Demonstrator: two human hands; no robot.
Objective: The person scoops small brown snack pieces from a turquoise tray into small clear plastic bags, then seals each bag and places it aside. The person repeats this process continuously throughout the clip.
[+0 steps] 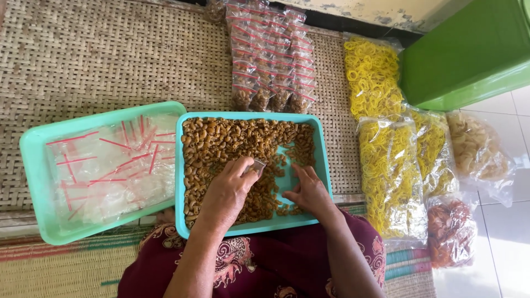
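A teal tray [326,165] rests on my lap and holds a heap of brown curled macaroni snacks [221,143]. My left hand [229,190] lies over the snacks and pinches a small clear plastic bag [257,166] at its fingertips. Just to the right, my right hand [309,190] rests on the tray's bare bottom with fingers together, touching loose snack pieces; it holds nothing that I can see.
A light green tray [33,165] of empty clear zip bags with red strips [110,165] sits to the left. Filled small snack bags [270,60] lie in rows beyond. Large bags of yellow crackers [386,160], paler crackers [475,149], orange snacks [450,229] and a green bin [469,55] stand right.
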